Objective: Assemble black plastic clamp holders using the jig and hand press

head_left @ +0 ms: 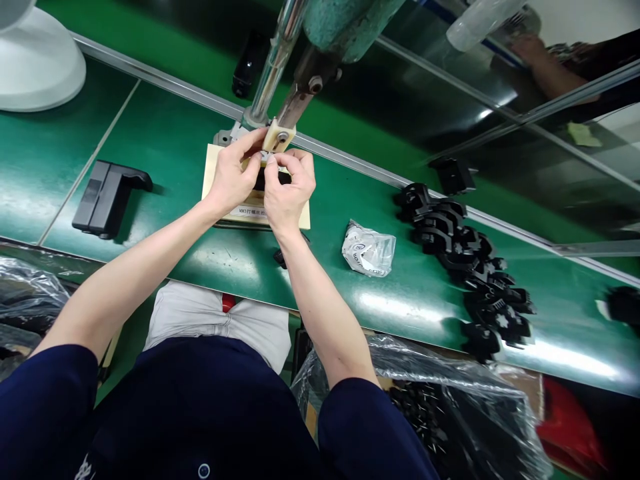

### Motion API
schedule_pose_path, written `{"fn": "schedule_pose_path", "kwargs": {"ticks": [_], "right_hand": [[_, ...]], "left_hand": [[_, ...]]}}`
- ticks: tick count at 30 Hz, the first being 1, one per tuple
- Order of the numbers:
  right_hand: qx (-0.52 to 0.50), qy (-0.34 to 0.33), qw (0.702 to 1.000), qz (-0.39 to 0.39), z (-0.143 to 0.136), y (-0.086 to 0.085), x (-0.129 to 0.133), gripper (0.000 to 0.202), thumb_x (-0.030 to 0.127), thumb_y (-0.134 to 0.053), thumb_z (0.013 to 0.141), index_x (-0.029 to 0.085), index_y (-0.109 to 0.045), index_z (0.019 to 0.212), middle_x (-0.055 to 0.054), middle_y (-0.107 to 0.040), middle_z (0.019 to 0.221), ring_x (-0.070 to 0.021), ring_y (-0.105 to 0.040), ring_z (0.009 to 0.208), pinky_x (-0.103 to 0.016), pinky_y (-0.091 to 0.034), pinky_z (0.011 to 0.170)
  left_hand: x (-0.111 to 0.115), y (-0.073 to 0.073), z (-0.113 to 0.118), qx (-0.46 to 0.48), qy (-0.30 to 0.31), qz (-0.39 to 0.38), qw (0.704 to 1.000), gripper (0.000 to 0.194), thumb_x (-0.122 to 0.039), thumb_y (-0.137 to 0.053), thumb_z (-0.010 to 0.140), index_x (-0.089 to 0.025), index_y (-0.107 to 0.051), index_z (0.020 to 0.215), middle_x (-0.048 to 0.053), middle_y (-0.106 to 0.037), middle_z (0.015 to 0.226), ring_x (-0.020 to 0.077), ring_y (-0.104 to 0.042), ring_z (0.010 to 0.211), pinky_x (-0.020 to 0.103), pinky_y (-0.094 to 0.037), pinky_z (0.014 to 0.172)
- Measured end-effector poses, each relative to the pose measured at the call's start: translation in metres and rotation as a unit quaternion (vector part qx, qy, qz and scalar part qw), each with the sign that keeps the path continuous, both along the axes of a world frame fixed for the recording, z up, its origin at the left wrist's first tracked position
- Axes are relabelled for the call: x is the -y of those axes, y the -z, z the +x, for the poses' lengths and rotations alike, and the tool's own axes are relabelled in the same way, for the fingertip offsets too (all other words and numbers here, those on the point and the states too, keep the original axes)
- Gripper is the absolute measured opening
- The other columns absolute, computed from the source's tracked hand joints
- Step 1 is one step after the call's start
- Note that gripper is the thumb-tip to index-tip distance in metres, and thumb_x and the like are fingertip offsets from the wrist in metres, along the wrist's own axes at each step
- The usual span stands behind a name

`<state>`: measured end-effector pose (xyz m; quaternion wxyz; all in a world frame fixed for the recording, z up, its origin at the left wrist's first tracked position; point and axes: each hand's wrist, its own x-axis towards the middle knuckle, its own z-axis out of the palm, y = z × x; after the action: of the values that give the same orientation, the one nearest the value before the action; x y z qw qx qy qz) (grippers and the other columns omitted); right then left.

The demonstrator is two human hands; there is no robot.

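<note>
Both my hands meet beneath the pale head block (280, 137) of a press with a green body (345, 27). My left hand (235, 168) is closed, thumb and index finger pinched near a small whitish piece (265, 156). Close on its right, my right hand (290, 187) is closed too, its fingertips at that same spot. What either hand holds is too small to make out. Under them lies a cream fixture board (213, 167) with a printed label (250, 212). A dark part (260, 180) sits on it, partly hidden by my fingers.
A black bracket-like part (103, 200) lies at the left. Right of the fixture are a crumpled plastic bag (369, 250) and a long pile of black parts (450, 233). A white round base (40, 67) stands at the back left. Plastic-lined boxes are below the table edge.
</note>
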<state>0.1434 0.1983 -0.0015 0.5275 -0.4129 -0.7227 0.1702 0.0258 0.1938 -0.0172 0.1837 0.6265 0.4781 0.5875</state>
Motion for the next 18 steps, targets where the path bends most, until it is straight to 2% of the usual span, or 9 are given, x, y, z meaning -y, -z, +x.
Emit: {"fn": "schedule_pose_path", "kwargs": {"ticks": [6,12,18], "right_hand": [[0.040,0.036,0.998,0.016,-0.003,0.004,-0.001,0.025,0.036,-0.046,0.096,0.019,-0.063,0.091,-0.006,-0.052,0.092,-0.0173,-0.059,0.096,-0.036,-0.052,0.088],[0.019,0.039,0.999,0.010,-0.006,0.004,0.001,0.025,0.036,-0.048,0.095,0.018,-0.063,0.088,-0.007,-0.054,0.092,-0.0174,-0.059,0.094,-0.037,-0.052,0.090],[0.031,0.071,0.997,0.016,-0.011,0.006,0.001,0.027,0.038,-0.043,0.097,0.019,-0.060,0.088,-0.009,-0.053,0.094,-0.0187,-0.060,0.098,-0.037,-0.050,0.091]], "left_hand": [[0.001,-0.001,0.001,-0.002,-0.002,0.002,1.000,0.040,-0.048,-0.041,0.095,-0.023,-0.054,0.123,0.007,-0.067,0.121,0.0261,-0.059,0.123,0.045,-0.053,0.100],[-0.003,0.000,-0.002,0.010,0.008,0.001,1.000,0.042,-0.056,-0.047,0.091,-0.024,-0.056,0.116,0.007,-0.068,0.116,0.0283,-0.062,0.118,0.047,-0.054,0.097],[-0.009,0.001,-0.009,-0.007,0.032,-0.001,0.999,0.045,-0.060,-0.048,0.089,-0.023,-0.057,0.113,0.007,-0.067,0.111,0.0299,-0.062,0.116,0.050,-0.053,0.096]]}}
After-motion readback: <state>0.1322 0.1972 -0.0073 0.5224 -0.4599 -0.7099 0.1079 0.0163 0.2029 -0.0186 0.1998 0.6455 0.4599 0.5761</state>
